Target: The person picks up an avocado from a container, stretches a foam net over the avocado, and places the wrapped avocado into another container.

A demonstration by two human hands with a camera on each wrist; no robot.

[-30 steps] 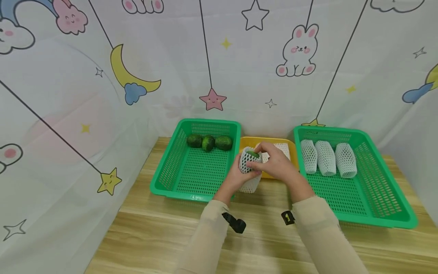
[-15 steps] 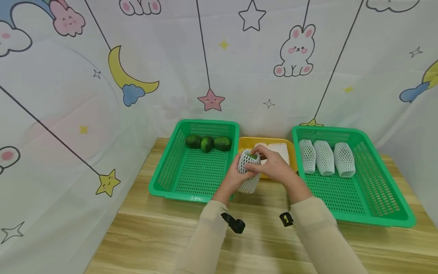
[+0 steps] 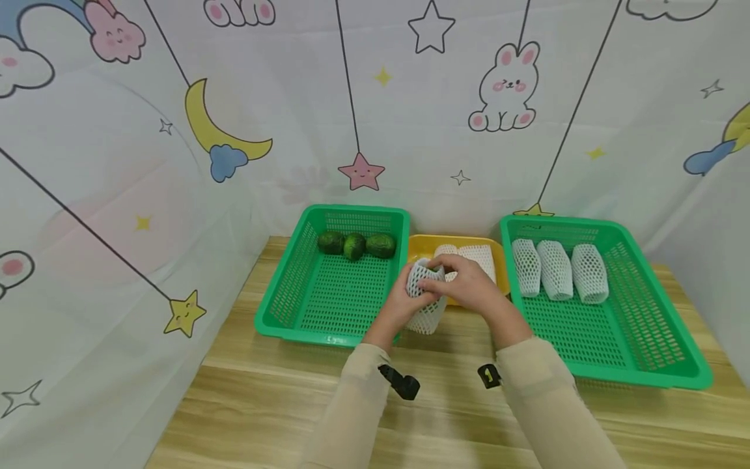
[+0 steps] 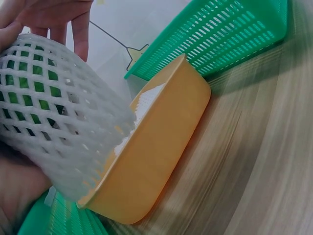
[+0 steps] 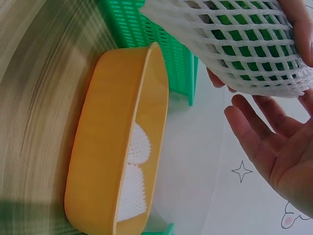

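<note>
A white foam net sleeve (image 3: pixel 426 315) with a green avocado (image 5: pixel 254 34) inside is held upright over the table. My left hand (image 3: pixel 404 294) grips the sleeve's upper part from the left. At its top opening, my right hand (image 3: pixel 469 280) has the thumb on the net's front and the index finger over the mouth. Only a sliver of the avocado's top shows in the head view; its body shows through the mesh in both wrist views. The sleeve's lower end hangs narrower, without green behind the mesh.
On the left, a green basket (image 3: pixel 351 339) holds several avocados (image 3: pixel 354 246) at its back. A yellow bin (image 5: pixel 98 147) with white foam nets (image 3: pixel 479 257) stands behind the hands. The right green basket (image 3: pixel 644 378) holds 3 sleeved pieces (image 3: pixel 555 270). A patterned curtain (image 3: pixel 293 98) hangs behind.
The avocado has sunk deeper into the sleeve, its green top shrinking from view. My right fingers have moved slightly down with it; the left hand keeps its grip.
</note>
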